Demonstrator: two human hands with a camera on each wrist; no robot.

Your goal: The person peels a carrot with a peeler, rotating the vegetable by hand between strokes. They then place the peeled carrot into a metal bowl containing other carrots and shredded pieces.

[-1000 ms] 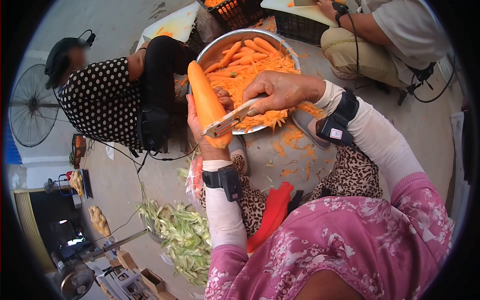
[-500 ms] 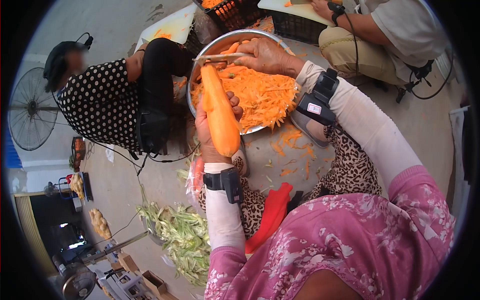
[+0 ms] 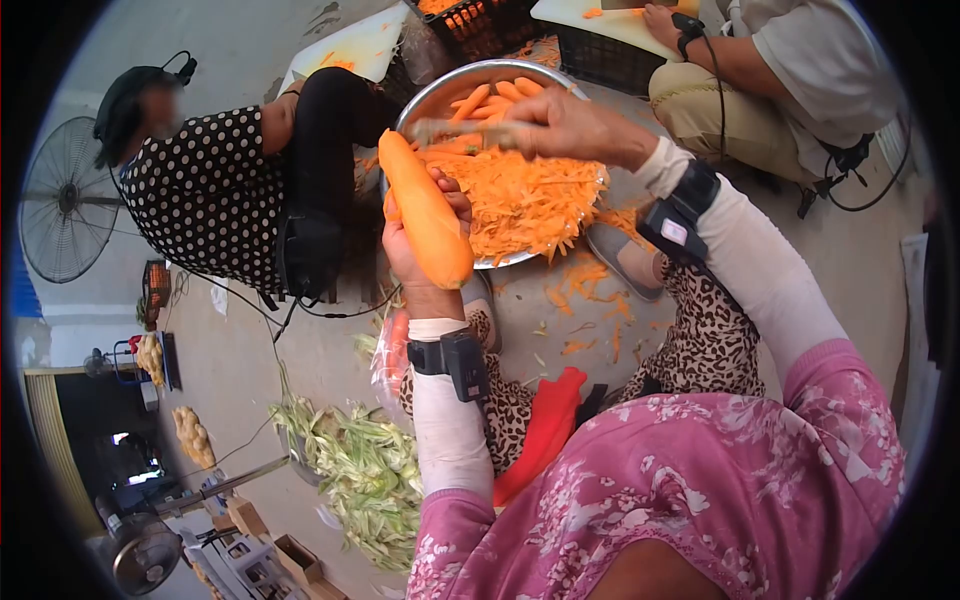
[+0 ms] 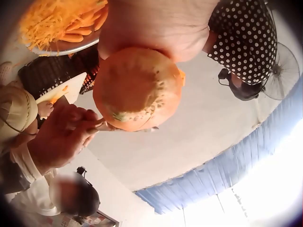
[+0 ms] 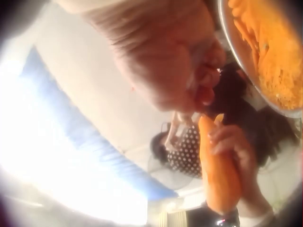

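In the head view the left hand (image 3: 405,250) grips a large peeled carrot (image 3: 425,215), its narrow end pointing up and away. The right hand (image 3: 575,128) holds a peeler (image 3: 470,130), blurred, beside the carrot's narrow end. Beneath both hands a metal basin (image 3: 520,68) holds orange peelings (image 3: 540,200) and several carrots. The left wrist view shows the carrot's blunt end (image 4: 132,90) close up, with the right hand (image 4: 64,137) and the peeler behind it. In the right wrist view the peeler (image 5: 175,130) hangs from the right hand (image 5: 165,56) near the carrot's tip.
A person in a dotted shirt (image 3: 215,190) sits at the left, another in a pale shirt (image 3: 810,60) at the upper right. Black crates (image 3: 600,60) and cutting boards (image 3: 360,45) stand beyond the basin. Green leaves (image 3: 360,480) and scattered peelings (image 3: 575,300) lie on the floor.
The peeler first moved from the carrot's thick end to its narrow end; since then it has lifted a little off with the right hand. The carrot has tilted slightly within the left hand's grip.
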